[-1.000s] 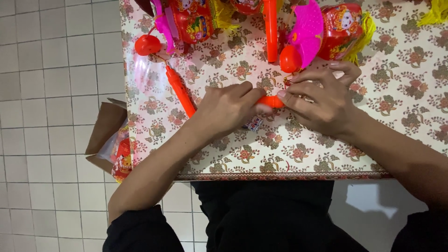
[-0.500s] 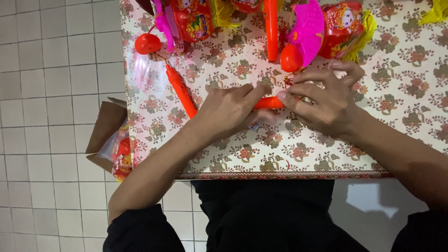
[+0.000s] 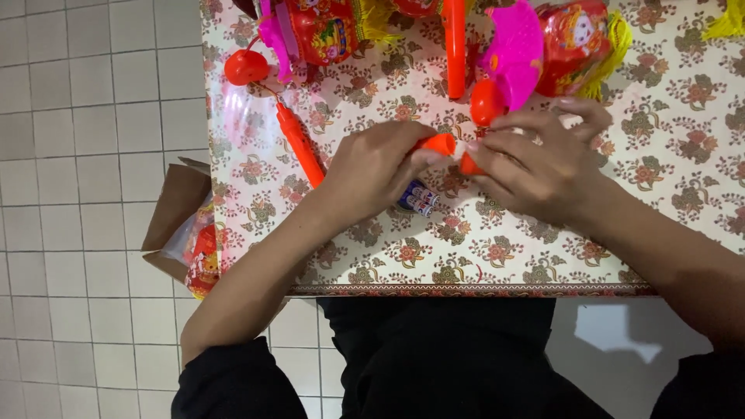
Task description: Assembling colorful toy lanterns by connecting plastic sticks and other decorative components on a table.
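Fingers pinch two halves of an orange plastic handle over a floral tablecloth (image 3: 667, 194): the left hand (image 3: 372, 174) grips the orange cap piece (image 3: 438, 143), the right hand (image 3: 543, 167) grasps the orange stub (image 3: 469, 164), with a pale gap between them. Half a second ago the orange tube read as one unbroken piece across both hands; now it sits parted, so the handle looks opened, likely at its battery end. Small batteries (image 3: 419, 198) lie on the cloth just under the left fingers. Beyond the grip, a second orange stick (image 3: 301, 147) lies aslant to the left, near a red bulb-shaped piece (image 3: 247, 67). Red toy lanterns (image 3: 574, 35) with pink fans and yellow tassels crowd the table's far edge. A brown cardboard box (image 3: 174, 206) stands on the tiled floor beside the table.
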